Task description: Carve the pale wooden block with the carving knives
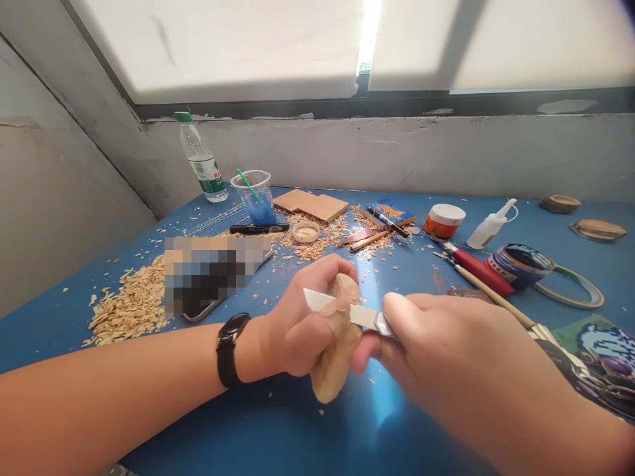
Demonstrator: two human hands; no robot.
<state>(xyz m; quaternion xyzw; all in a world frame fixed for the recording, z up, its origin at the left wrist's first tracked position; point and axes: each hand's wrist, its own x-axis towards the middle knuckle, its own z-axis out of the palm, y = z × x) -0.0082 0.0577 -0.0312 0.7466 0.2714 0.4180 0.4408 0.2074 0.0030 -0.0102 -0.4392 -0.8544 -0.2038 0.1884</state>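
Note:
A pale piece of carved wood (331,380) is held over the blue table by my left hand (302,330), whose fingers wrap round its middle. Its rounded lower end points toward me, and part of it is hidden behind the fingers. My right hand (426,337) grips a knife (364,316), with most of the handle covered by the fingers. The slanted tip of the blade reaches left across the wood, close to the left thumb and fingers. The blade lies against the wood's upper part.
Wood shavings (131,304) are heaped at left, beside a phone (213,291). Behind stand a water bottle (203,162) and a plastic cup (255,201). To the right lie a glue bottle (489,228), an orange paint jar (444,221), a tape roll (575,287) and a long brush (491,291).

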